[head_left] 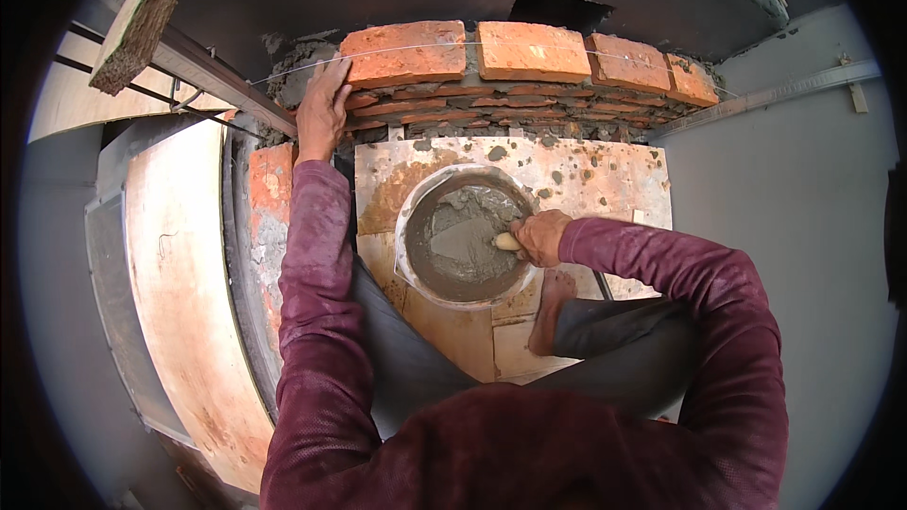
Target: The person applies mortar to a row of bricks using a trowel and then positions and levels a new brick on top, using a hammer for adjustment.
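Observation:
My right hand (541, 237) is closed round the pale handle of a trowel (504, 242). The trowel's blade lies in wet grey mortar (480, 206), which partly covers it. That mortar is in a round white bucket (401, 238) between my legs. Up at the far left, my left hand (324, 106) lies with its fingers stretched out against the left end of an orange brick (404, 55). It holds nothing that I can see. This brick is the leftmost in the top course of a low brick wall (510, 101).
Further bricks (532, 52) continue that course rightward, with a thin string (312, 64) stretched along it. Metal straightedges slant at the left (222, 76) and right (784, 97). A mortar-spotted board (605, 165) lies before the wall. A rough timber (142, 28) juts in at upper left.

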The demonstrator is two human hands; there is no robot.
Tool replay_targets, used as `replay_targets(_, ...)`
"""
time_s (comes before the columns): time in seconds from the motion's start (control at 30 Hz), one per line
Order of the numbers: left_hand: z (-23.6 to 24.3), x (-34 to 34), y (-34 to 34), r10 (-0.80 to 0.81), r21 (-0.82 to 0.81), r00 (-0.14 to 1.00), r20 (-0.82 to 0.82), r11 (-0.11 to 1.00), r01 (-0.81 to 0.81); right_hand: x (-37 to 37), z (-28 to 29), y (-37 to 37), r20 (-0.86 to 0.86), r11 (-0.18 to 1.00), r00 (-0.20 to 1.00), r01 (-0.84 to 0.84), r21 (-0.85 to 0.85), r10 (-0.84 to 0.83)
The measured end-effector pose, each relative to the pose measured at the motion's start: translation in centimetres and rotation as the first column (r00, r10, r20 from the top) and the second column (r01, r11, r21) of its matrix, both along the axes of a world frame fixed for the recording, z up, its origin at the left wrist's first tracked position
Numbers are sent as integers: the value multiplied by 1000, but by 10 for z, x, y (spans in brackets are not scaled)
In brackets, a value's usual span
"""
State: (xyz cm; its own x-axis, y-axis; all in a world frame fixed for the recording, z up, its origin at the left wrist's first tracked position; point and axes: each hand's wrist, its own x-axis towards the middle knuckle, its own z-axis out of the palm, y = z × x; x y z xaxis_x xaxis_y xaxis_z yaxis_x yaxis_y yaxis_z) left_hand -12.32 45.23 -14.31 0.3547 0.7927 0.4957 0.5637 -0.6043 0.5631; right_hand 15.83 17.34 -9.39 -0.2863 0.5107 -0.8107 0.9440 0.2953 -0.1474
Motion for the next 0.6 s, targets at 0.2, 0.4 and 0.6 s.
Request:
replay_targets(0.2,-8,-8,-5,63,18,995,-72,998,-62,26,127,-12,120,909,987,-149,389,111)
replay_targets(0.4,3,-6,7,-14,-152,1000,25,988,18,77,116,-5,-45,867,990,136,480,-130)
replay_targets(0.6,15,12,-3,46,-95,999,-16,994,-47,29,7,95,-233,703,964,255,664,-130)
